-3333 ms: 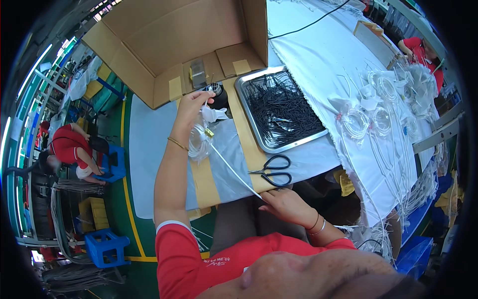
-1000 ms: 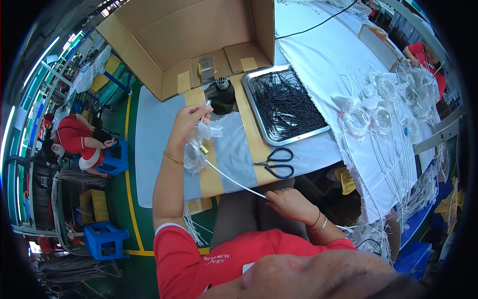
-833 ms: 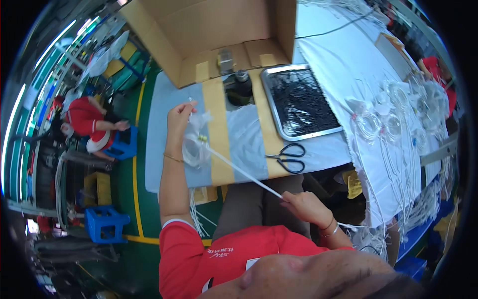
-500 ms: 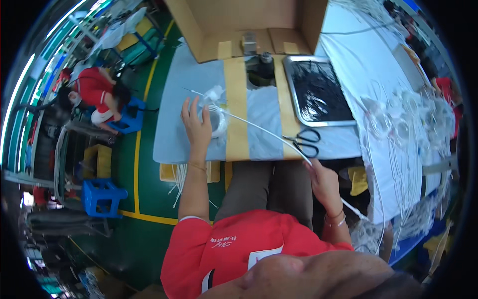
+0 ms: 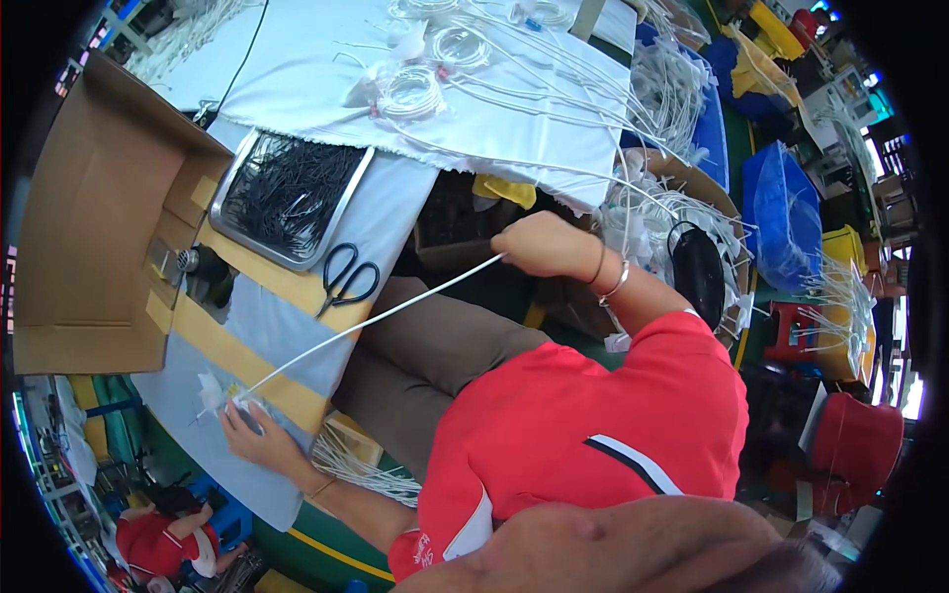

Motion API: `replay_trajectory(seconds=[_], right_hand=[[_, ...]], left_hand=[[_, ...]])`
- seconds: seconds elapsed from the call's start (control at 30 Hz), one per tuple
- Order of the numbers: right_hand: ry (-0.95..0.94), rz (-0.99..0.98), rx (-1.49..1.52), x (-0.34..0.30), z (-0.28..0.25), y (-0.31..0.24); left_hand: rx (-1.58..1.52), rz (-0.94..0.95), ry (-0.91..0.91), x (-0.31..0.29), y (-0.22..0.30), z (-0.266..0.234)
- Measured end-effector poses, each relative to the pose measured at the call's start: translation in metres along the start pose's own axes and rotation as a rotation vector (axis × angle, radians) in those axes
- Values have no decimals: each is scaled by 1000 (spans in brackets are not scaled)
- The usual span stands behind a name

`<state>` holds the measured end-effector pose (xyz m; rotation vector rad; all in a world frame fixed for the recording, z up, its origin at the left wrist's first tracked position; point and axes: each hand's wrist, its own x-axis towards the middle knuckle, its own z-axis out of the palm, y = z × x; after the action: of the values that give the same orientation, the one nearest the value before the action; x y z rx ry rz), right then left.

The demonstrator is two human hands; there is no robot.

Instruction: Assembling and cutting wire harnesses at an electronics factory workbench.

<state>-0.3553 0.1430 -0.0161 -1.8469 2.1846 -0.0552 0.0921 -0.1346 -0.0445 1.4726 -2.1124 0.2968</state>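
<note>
A long white cable stretches slantwise across the table edge and over my lap. My right hand is closed around its upper end, out past the table. At the table's lower left corner, my left hand curls its thumb and fingers about a coil of white cable, partly hidden by them. The long cable runs out beside these fingertips. A scrap of clear plastic lies by the coil. Black-handled scissors rest near the table edge, between my hands and apart from both.
A metal tray holds black thin pieces. Beside it are a dark bottle and an upright cardboard box. Bagged cable coils cover the white cloth. White cables lie below the table. A seated person is lower left.
The view has swung round to the right. My right hand has drawn the cable farther from the coil. My left hand's spread fingers have come down onto the coil.
</note>
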Motion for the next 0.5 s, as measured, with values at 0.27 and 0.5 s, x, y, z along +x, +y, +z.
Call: replay_trajectory(seconds=[0.27,0.5], right_hand=[[165,66,316,-45,-57,22],[-292,-206,374,-24,-32,3]], left_hand=[[-124,48,46,9,-5,6],[-115,133,61,23,-32,-4]])
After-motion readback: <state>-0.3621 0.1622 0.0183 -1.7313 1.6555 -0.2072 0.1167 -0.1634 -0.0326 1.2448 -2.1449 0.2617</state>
